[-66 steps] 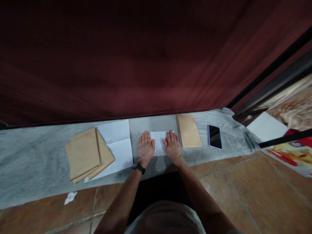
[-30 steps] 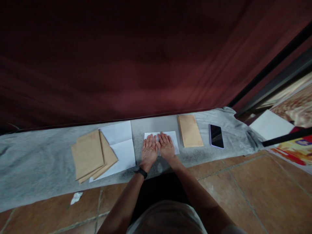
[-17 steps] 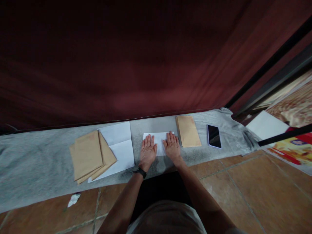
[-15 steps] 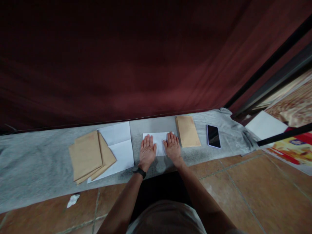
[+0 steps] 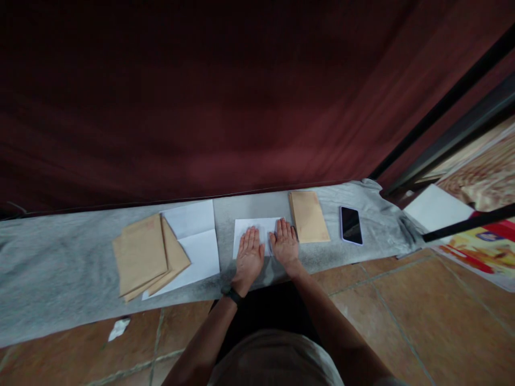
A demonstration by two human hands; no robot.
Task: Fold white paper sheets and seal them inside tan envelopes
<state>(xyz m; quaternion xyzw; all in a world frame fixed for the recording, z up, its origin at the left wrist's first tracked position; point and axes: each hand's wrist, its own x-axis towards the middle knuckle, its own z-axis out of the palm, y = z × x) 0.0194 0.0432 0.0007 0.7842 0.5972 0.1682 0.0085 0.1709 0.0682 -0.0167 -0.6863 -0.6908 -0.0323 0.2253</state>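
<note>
A folded white sheet of paper (image 5: 238, 231) lies flat on the grey cloth in front of me. My left hand (image 5: 249, 257) rests on its middle, palm down with the fingers stretched out, and a dark band is on that wrist. On the paper's right end lies my right hand (image 5: 285, 244), also flat and open. Just right of it is a small stack of brown envelopes (image 5: 311, 217). Left of my hands, more brown envelopes (image 5: 142, 252) overlap creased white sheets (image 5: 203, 252).
A phone (image 5: 351, 225) with a pale purple edge lies on the grey cloth (image 5: 60, 268) at the right. Dark red drapery (image 5: 241, 107) rises behind the cloth. A crumpled white scrap (image 5: 118, 329) is on the tiled floor (image 5: 394, 311). Black bars (image 5: 442, 115) stand at the right.
My left hand has slid right across the paper, from its left end to the middle, uncovering that end. My right hand has stayed in place.
</note>
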